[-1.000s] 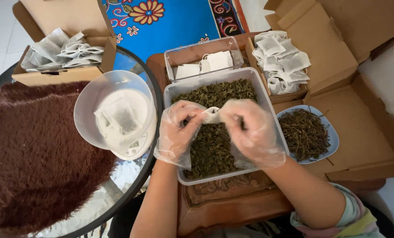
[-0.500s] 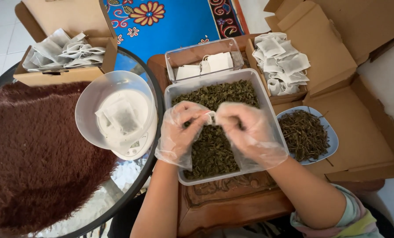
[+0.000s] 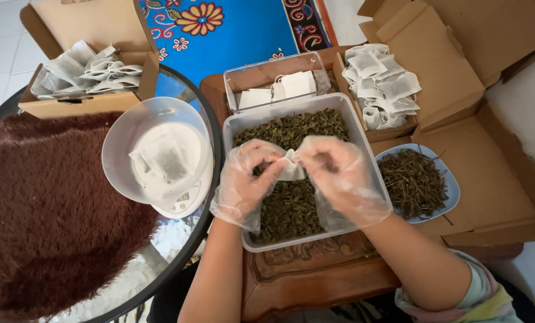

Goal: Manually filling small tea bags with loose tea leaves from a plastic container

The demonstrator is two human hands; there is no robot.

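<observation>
Since a moment ago my hands have drawn slightly apart, and more of the small white tea bag (image 3: 291, 168) shows between them. My gloved left hand (image 3: 246, 182) and right hand (image 3: 339, 176) both pinch its top edge, holding it just above the clear tub of dried leaves (image 3: 234, 128). The tub sits on a carved wooden worktop (image 3: 306, 272), beside a round glass table (image 3: 211, 179) with a scale bowl (image 3: 121, 128), over a blue floral rug (image 3: 237, 30).
</observation>
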